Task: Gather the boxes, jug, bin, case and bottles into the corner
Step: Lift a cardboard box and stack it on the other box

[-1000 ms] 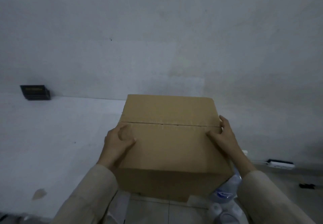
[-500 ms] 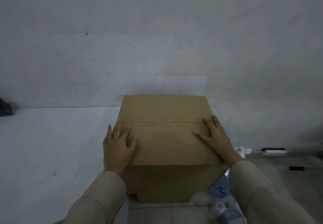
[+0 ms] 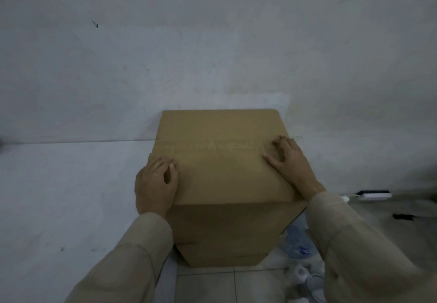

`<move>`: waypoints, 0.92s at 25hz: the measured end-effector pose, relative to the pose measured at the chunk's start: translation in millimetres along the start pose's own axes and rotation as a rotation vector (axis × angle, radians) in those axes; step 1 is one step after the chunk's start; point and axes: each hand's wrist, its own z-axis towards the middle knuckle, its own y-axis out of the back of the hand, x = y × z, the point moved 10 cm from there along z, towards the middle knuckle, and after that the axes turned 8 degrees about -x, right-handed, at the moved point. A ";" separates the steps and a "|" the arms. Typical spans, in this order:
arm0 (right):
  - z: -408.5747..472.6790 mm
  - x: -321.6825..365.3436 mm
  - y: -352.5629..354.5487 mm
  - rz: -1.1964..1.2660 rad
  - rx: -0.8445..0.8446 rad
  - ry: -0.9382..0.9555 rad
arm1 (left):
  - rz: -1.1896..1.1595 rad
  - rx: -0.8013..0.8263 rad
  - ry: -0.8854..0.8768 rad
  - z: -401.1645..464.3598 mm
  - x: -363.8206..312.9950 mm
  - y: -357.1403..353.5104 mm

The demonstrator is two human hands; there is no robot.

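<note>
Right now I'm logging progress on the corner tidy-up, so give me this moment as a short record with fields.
box: closed cardboard box against the wall, on the tiled floor
left hand: left hand rests on the box top, near left edge, fingers bent
right hand: right hand on the top's right side, fingertips pressing
beside box: clear water jug low on the right, partly hidden
background: white power strip on floor by the wall

Dim white wall [image 3: 212, 42], seemingly tiled floor [image 3: 236, 286]
</note>
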 end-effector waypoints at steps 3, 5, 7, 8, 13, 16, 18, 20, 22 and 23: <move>-3.6 3.5 -1.7 -0.055 0.013 -0.007 | 0.001 -0.094 -0.206 -9.7 -22.3 12.7; -8.1 8.7 -4.3 -0.131 0.084 -0.039 | 0.000 0.028 -0.245 -10.5 -25.1 3.3; -23.4 6.9 -7.1 -0.161 0.221 -0.084 | 0.061 0.280 -0.267 -15.5 -24.8 -16.2; -35.2 3.6 -6.4 -0.163 0.276 -0.090 | 0.148 0.405 -0.296 -20.7 -24.0 -26.3; -98.3 -10.7 3.5 -0.250 0.380 0.063 | 0.381 0.617 -0.278 -37.2 -20.4 -46.8; -99.8 -13.3 12.3 -0.293 0.318 0.091 | 0.376 0.654 -0.251 -41.1 -22.8 -45.4; -99.8 -19.4 22.3 -0.263 0.258 0.089 | 0.375 0.671 -0.299 -45.6 -30.0 -46.2; -100.9 -27.6 34.4 -0.242 0.198 0.097 | 0.370 0.643 -0.350 -48.7 -40.4 -47.4; -101.5 -35.0 45.2 -0.225 0.152 0.079 | 0.354 0.611 -0.357 -48.2 -48.7 -49.0; -101.2 -36.0 48.2 -0.221 0.134 0.072 | 0.340 0.596 -0.352 -47.0 -50.9 -49.3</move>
